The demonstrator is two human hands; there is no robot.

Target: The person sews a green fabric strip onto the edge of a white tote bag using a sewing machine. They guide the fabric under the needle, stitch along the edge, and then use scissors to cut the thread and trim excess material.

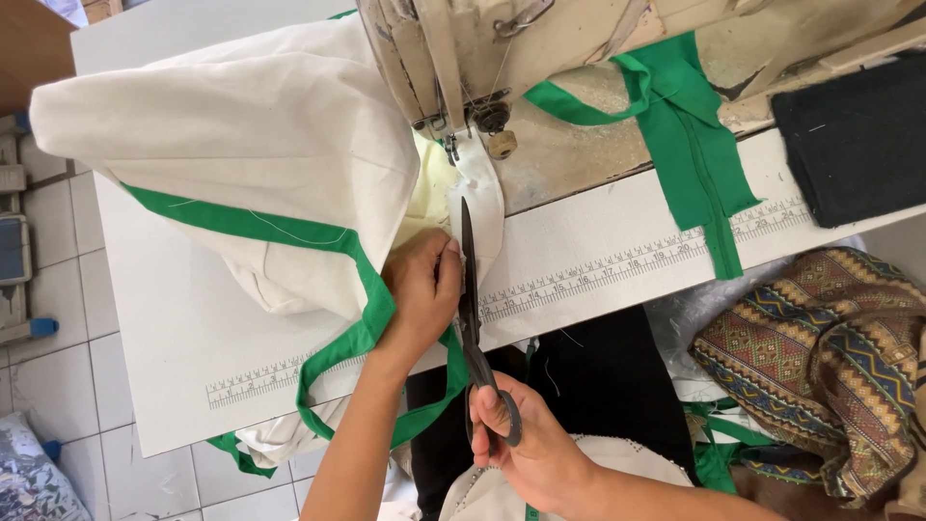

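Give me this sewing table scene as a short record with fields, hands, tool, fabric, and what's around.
left hand: presses the cream fabric with green trim down by the needle
right hand: holds the scissors by the handles
scissors: dark, blades pointing up toward the presser foot, beside the left fingers
sewing machine: worn, cream, at top
green strips: draped off the machine bed
table: white, ruler printed along its edge
patterned cloth: at right

I see my left hand (422, 294) pressing the cream cloth w/ green trim (260, 145) near the sewing machine (463, 58). My right hand (526, 439) grips black scissors (470, 299), blades pointing far, tip beside the cloth just under the needle area. Green strips (690, 145) lie far right.
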